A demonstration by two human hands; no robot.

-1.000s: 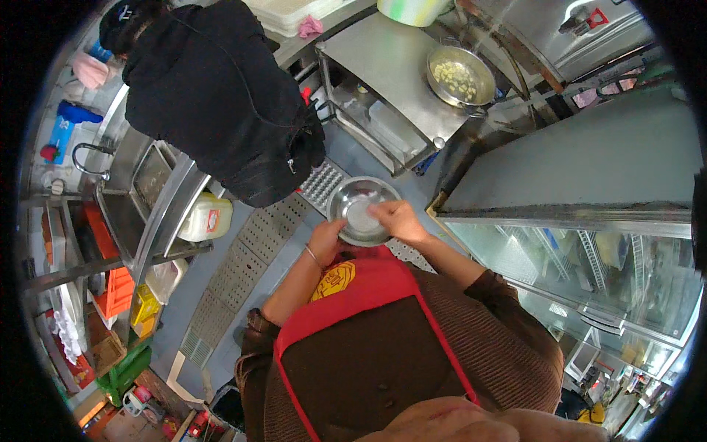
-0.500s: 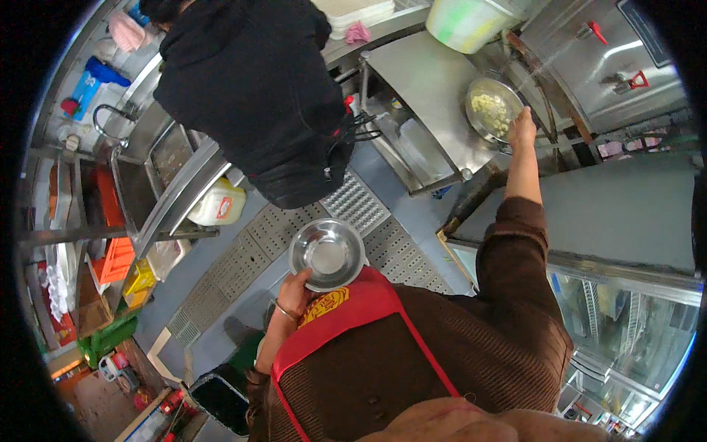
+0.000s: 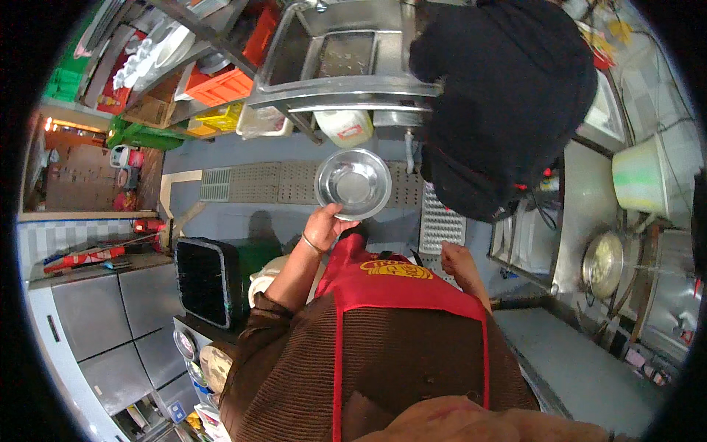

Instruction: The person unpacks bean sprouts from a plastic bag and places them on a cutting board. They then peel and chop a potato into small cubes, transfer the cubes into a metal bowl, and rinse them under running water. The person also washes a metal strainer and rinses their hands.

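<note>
My left hand (image 3: 325, 227) grips the near rim of a shiny round metal bowl (image 3: 353, 183), held out over the floor in front of my red apron (image 3: 401, 283). Nothing shows inside the bowl but reflections. My right hand (image 3: 459, 264) is beside the apron, its fingers curled into a loose fist with nothing visible in them. Away to the right, a round metal pan (image 3: 605, 264) of pale yellowish pieces rests by the steel counter (image 3: 585, 214), apart from both hands.
A co-worker in black (image 3: 508, 103) bends at the right of a steel sink (image 3: 335, 88). On the left stands a dark-rimmed bin (image 3: 202, 281). A white jug (image 3: 344, 127) sits under the sink. Orange crates (image 3: 221, 85) and a pale green bucket (image 3: 639, 177) flank the room.
My right hand has let go of the pan and come back near my body. My view has turned left, toward the sink and bin. The left hand still holds the bowl.
</note>
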